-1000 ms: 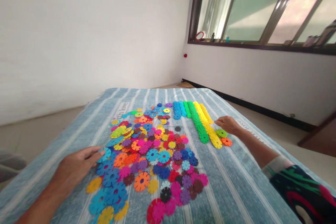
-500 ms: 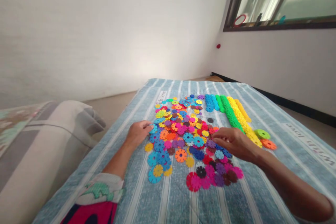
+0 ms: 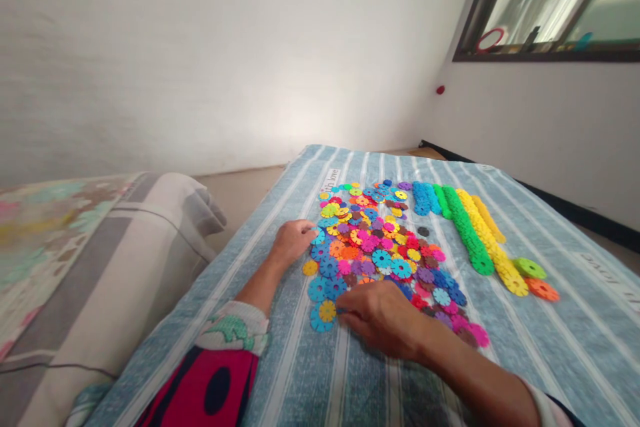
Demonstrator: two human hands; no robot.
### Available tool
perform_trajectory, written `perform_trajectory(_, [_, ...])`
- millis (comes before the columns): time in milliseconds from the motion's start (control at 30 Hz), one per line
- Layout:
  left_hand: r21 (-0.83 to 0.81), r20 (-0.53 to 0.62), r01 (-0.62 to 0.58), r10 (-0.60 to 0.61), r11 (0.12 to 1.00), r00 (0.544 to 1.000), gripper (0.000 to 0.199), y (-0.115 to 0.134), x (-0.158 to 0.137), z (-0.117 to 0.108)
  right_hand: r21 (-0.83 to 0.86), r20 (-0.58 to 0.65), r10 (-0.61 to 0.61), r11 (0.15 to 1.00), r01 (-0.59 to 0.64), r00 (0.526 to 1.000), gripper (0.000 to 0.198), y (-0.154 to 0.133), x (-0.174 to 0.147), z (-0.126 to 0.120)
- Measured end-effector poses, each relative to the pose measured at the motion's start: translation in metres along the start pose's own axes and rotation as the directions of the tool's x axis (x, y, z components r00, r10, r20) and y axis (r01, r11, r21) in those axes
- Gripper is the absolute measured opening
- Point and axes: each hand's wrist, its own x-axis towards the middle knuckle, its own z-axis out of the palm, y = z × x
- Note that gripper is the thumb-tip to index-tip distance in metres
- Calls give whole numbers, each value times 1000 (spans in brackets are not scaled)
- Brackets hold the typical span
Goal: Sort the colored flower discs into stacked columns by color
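A spread of colourful notched plastic discs lies on the striped cloth. At the left edge of the spread, my left hand has its fingers curled together at a light blue disc. My right hand is low over the front of the spread, thumb and fingers pinched beside a yellow disc that lies over a blue disc. What sits between those right fingertips is hidden. More discs are covered by the right hand and forearm.
To the right lie stacked rows of discs: a green row, a yellow row and shorter blue rows. A lime disc and an orange disc are beside them. Folded bedding borders the left; a window is at upper right.
My right hand has moved from the right side of the spread leftward and nearer to me. My left hand stays at the left edge. The view has shifted left.
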Motion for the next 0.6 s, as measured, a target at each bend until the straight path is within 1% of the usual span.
perform_trajectory(100, [3, -2, -1, 1, 1000, 1000, 37, 0, 0, 1, -110, 49, -2, 994, 7, 999, 19, -13, 14, 3])
perform_trajectory(200, [12, -6, -2, 2, 1000, 1000, 35, -1, 0, 1, -191, 104, 22, 982, -2, 994, 20, -20, 23, 8])
perform_trajectory(267, [19, -9, -1, 1, 1000, 1000, 34, 0, 0, 1, -200, 113, 39, 980, -15, 993, 20, -20, 26, 12])
perform_trajectory(333, [26, -11, 0, 1, 1000, 1000, 34, 0, -1, 1, -182, 90, 52, 983, -35, 995, 20, -15, 27, 15])
perform_trajectory(433, [32, -7, -2, 3, 999, 1000, 36, 2, -1, 0, -84, 11, 99, 992, -97, 995, 18, -1, 25, 15])
perform_trajectory(500, [33, -1, -4, 4, 999, 1000, 36, 3, -1, 0, 67, -56, 173, 983, -169, 983, 11, 11, 21, 12])
perform_trajectory(533, [34, 1, -4, 4, 999, 1000, 36, 3, -2, 0, 161, -77, 216, 966, -202, 973, 8, 17, 19, 9])
perform_trajectory(600, [34, 4, -4, 4, 999, 1000, 37, 4, -2, 0, 342, -73, 280, 909, -240, 957, 11, 25, 15, 4])
